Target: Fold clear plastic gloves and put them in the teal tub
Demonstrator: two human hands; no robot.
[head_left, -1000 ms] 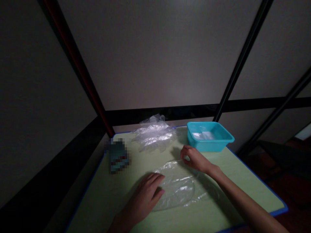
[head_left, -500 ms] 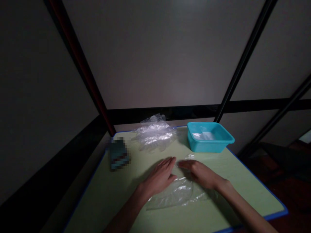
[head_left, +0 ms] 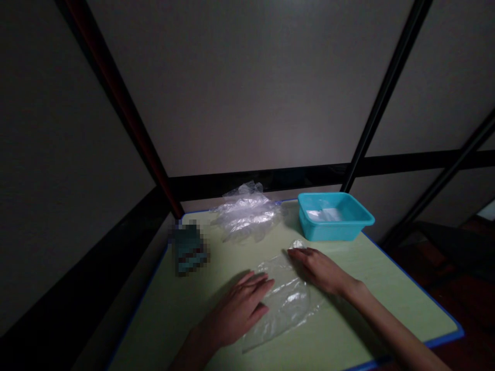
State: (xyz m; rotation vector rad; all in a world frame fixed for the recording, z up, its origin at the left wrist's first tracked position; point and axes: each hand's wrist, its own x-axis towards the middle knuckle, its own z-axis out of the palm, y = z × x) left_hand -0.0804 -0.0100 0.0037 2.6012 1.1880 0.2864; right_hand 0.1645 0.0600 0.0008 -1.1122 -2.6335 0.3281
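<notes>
A thin, see-through plastic glove (head_left: 284, 304) appears to lie spread on the table, wrinkled and shiny, with its far end bunched up. My left hand (head_left: 245, 304) rests at its left edge, fingers stretched out and apart, thumb over the film. Across the far right part of the glove lies my right hand (head_left: 319, 268), its fingers extended and pointing left, touching the film; its thumb is hidden underneath. Beyond the hands sits a loose pile of clear plastic gloves (head_left: 247, 214).
A turquoise plastic basket (head_left: 334, 232) with some whitish film inside stands at the back right. At the left edge is a dark, pixelated item (head_left: 189, 250). The pale green table (head_left: 162, 319) has a blue rim and backs onto a panelled wall (head_left: 255, 103).
My left hand has moved toward me and left, away from my right hand. The right hand has shifted slightly. More of the glove shows, turned a little and flatter.
</notes>
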